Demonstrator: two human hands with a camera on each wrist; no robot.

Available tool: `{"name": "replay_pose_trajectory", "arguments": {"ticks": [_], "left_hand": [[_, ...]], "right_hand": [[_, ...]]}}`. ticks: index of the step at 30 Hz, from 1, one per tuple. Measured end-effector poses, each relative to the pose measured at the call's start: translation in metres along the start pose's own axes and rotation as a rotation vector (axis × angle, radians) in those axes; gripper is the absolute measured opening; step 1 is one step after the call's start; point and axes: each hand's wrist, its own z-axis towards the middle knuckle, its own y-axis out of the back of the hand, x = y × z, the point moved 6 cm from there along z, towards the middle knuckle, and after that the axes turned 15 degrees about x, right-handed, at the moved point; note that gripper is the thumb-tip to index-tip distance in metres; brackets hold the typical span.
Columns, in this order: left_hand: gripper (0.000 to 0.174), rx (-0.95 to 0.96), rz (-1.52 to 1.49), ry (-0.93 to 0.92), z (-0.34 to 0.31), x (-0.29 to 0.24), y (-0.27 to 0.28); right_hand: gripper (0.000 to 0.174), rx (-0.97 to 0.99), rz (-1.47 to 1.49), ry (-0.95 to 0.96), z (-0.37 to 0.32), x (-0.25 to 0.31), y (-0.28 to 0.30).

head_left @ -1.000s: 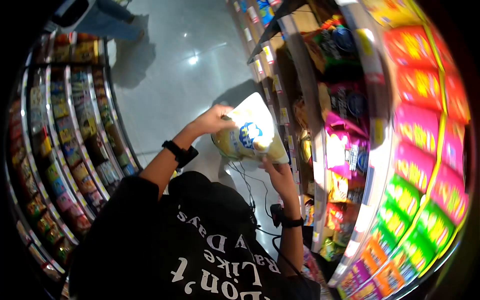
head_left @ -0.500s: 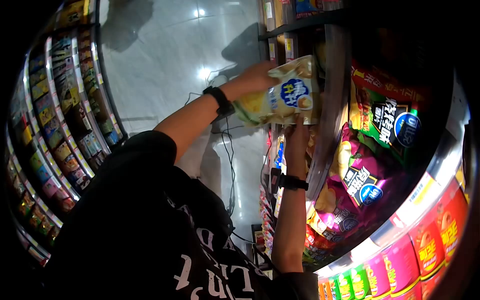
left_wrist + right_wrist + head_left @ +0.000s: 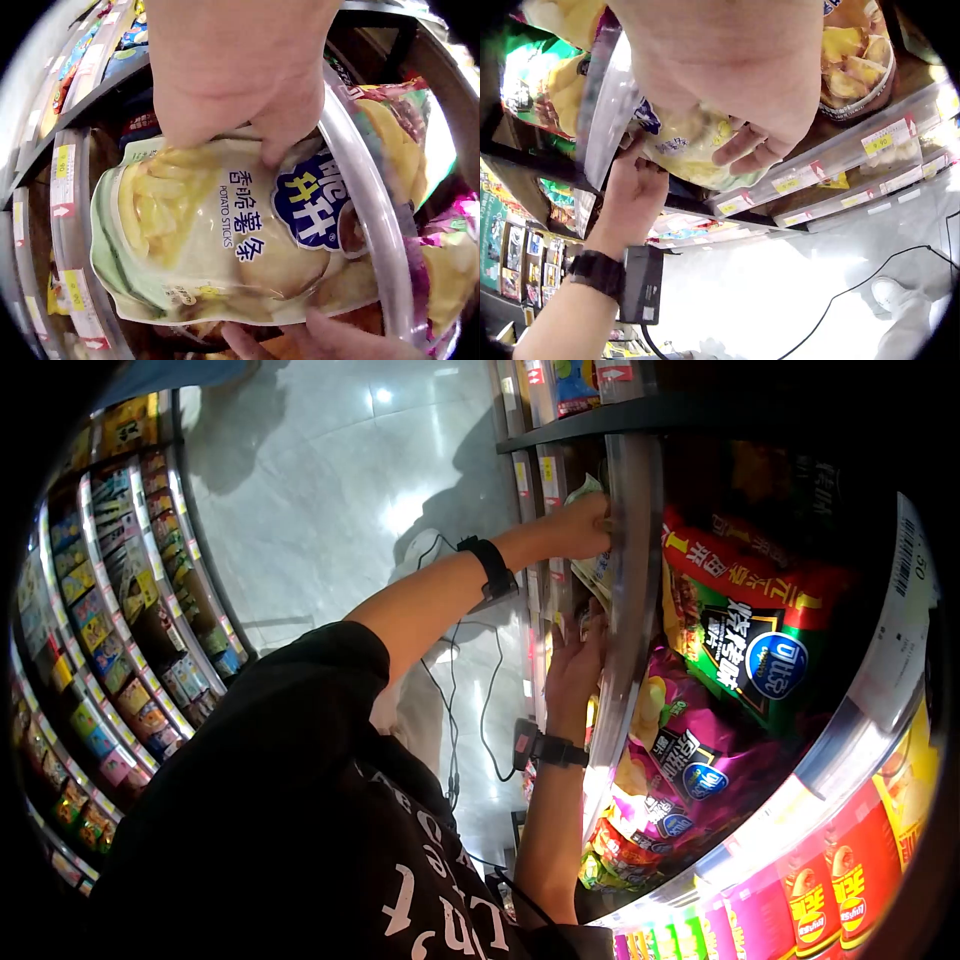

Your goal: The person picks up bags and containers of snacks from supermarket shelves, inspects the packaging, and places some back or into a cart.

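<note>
My left hand (image 3: pixel 580 527) pinches the upper edge of a potato stick bag (image 3: pixel 202 240), thumb on the front and fingers hidden behind. The bag is cream and pale green with a blue logo. It lies inside a shelf, behind a clear plastic front strip (image 3: pixel 375 210) that crosses over one end of it. The right hand (image 3: pixel 572 650) is at the opposite edge of the bag. Its fingers (image 3: pixel 739 146) are extended and overlap the bag's front in the right wrist view.
Red-and-green (image 3: pixel 735 630) and purple chip bags (image 3: pixel 650 750) fill the neighbouring shelf section. A dark shelf bar (image 3: pixel 590 425) crosses above the hands. Cables (image 3: pixel 455 690) trail over the grey floor (image 3: pixel 330 490). Another stocked shelf (image 3: pixel 120 610) stands across the aisle at left.
Both hands have carried the bag from over the aisle to the right, into the shelf behind the plastic strip. The right hand's fingers now lie more extended along it.
</note>
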Motion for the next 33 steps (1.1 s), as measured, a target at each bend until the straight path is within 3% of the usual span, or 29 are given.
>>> {"name": "replay_pose_trajectory", "arguments": {"ticks": [2, 3, 4, 5, 8, 9, 14, 18, 19, 20, 22, 23, 24, 25, 26, 27, 28, 29, 31, 32, 33], "left_hand": [[0.033, 0.004, 0.057, -0.003, 0.010, 0.011, 0.002], [0.033, -0.060, 0.111, 0.055, 0.018, 0.046, 0.011], [0.033, -0.124, 0.166, 0.114, 0.020, 0.045, 0.017], [0.033, -0.132, 0.040, 0.198, 0.021, 0.048, 0.023], [0.029, -0.192, -0.148, 0.126, 0.011, 0.012, 0.043], [0.029, -0.295, 0.042, 0.407, 0.012, 0.039, 0.054], [0.036, -0.155, 0.093, 0.389, 0.010, 0.004, 0.059], [0.039, -0.066, 0.291, 0.002, -0.012, 0.012, 0.055], [0.038, -0.048, 0.172, 0.004, -0.024, 0.025, 0.050], [0.037, -0.025, 0.056, 0.006, -0.036, 0.037, 0.047], [0.037, 0.284, -0.217, 0.176, -0.076, 0.071, 0.037], [0.035, 0.252, 0.198, 0.295, -0.120, 0.040, 0.022], [0.035, 0.295, 0.056, 0.441, -0.137, 0.022, 0.011], [0.034, 0.392, -0.047, 0.303, -0.135, -0.028, 0.000], [0.035, 0.387, -0.158, 0.408, -0.185, -0.006, 0.000], [0.038, 0.374, -0.001, 0.561, -0.186, -0.002, -0.005], [0.034, 0.288, -0.284, 0.382, -0.198, -0.031, -0.005], [0.027, 0.363, 0.095, 0.530, -0.210, -0.030, -0.011], [0.020, 0.375, 0.042, 0.404, -0.200, -0.027, -0.023], [0.023, 0.257, -0.013, 0.522, -0.216, -0.049, -0.034], [0.027, 0.285, 0.023, 0.489, -0.211, -0.032, -0.038]], "right_hand": [[0.044, 0.108, -0.101, -0.003, 0.003, -0.007, 0.002], [0.051, 0.132, -0.110, -0.019, 0.003, -0.013, 0.004], [0.051, 0.129, -0.111, -0.016, 0.001, -0.012, 0.002], [0.051, 0.171, -0.192, -0.089, -0.001, -0.016, -0.003], [0.045, 0.263, -0.386, -0.177, -0.017, -0.025, -0.012], [0.042, 0.284, -0.415, -0.200, -0.024, -0.028, -0.014], [0.036, 0.386, -0.562, -0.237, -0.075, -0.043, -0.010], [0.038, 0.491, -0.825, -0.218, -0.124, -0.017, -0.010], [0.038, 0.518, -0.931, -0.225, -0.138, -0.006, -0.014], [0.038, 0.501, -0.929, -0.196, -0.152, 0.009, -0.018], [0.039, 0.396, -1.147, -0.116, -0.183, 0.051, -0.025], [0.040, 0.294, -1.211, -0.067, -0.206, 0.083, -0.030], [0.040, 0.299, -1.182, 0.078, -0.225, 0.098, -0.022], [0.039, 0.332, -1.192, 0.146, -0.237, 0.112, -0.018], [0.038, 0.299, -1.186, 0.216, -0.263, 0.123, -0.017], [0.038, 0.239, -1.129, 0.353, -0.284, 0.139, -0.010], [0.037, 0.246, -1.104, 0.427, -0.284, 0.142, -0.021], [0.038, 0.221, -1.105, 0.412, -0.312, 0.158, -0.027], [0.036, 0.213, -1.092, 0.535, -0.344, 0.184, -0.020], [0.036, 0.149, -1.087, 0.603, -0.372, 0.191, -0.015], [0.036, 0.087, -1.067, 0.649, -0.400, 0.202, -0.002]]}}
